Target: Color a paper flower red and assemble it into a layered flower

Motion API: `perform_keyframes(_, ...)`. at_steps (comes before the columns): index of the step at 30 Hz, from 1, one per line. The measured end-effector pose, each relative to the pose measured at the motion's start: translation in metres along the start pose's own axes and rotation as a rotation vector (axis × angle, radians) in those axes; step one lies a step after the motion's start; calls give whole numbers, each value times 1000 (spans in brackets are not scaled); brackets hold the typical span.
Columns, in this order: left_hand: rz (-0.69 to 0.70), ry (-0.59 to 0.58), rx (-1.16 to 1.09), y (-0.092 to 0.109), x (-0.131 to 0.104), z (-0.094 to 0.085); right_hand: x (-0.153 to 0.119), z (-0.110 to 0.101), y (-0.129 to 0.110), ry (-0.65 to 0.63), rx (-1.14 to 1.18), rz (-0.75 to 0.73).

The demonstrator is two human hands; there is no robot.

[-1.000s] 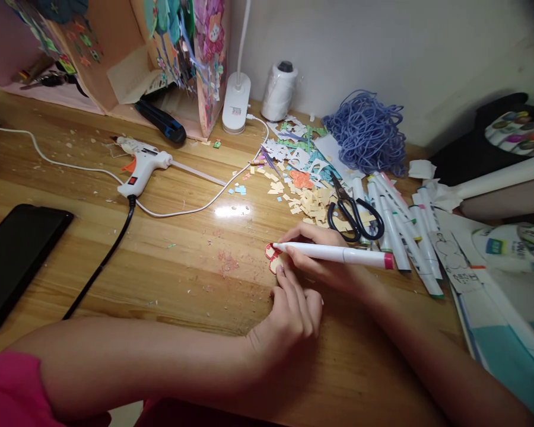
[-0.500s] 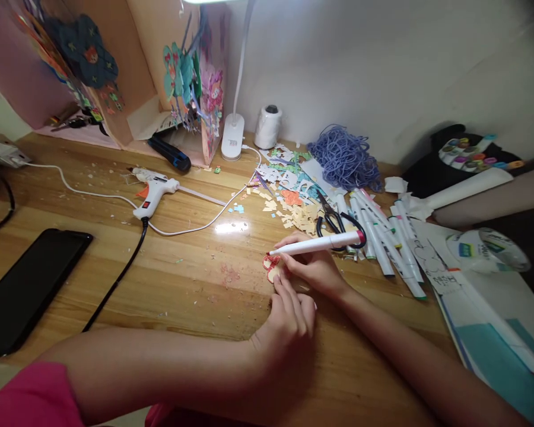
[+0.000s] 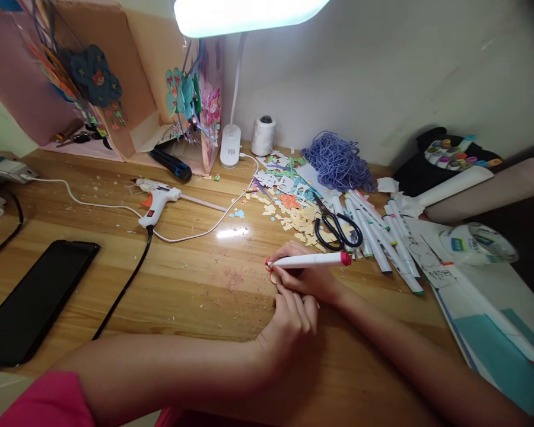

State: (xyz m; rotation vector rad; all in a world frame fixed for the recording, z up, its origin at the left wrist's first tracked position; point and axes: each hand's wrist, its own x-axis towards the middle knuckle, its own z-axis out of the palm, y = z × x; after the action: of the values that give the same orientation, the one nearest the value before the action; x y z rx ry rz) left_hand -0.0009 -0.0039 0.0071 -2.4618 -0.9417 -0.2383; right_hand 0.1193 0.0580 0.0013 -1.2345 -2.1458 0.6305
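My right hand is closed around a white marker with a red end cap. The marker lies nearly level, its tip at a small cream paper cutout with red edges. Curled beside it, my left hand has its fingertips on the lower part of the cutout, against the tabletop. Fingers cover much of the cutout, so its full shape is hidden. Just beyond my right hand lie black-handled scissors and a heap of cream paper scraps.
A glue gun with a black cord and a dark phone lie left. Several white markers, purple cord and a tape roll lie right. A lamp hangs overhead; a thread spool stands behind.
The camera view has tilted up, showing more of the lamp. The marker has swung to a flatter angle, its capped end lower and clear of the scissors. Both hands keep their grip.
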Motion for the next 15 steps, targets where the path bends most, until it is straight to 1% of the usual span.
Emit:
perform_keyframes(5, -14, -3, 0, 0, 0, -1, 0, 0, 2, 23, 27, -11)
perform_keyframes(7, -18, 0, -4, 0, 0, -1, 0, 0, 3, 8, 56, -22)
perform_keyframes(12, 11, -39, 7, 0, 0, -2, 0, 0, 4, 19, 61, -41)
perform_keyframes(15, 12, -42, 6, -1, 1, -2, 0, 1, 4, 12, 63, -51)
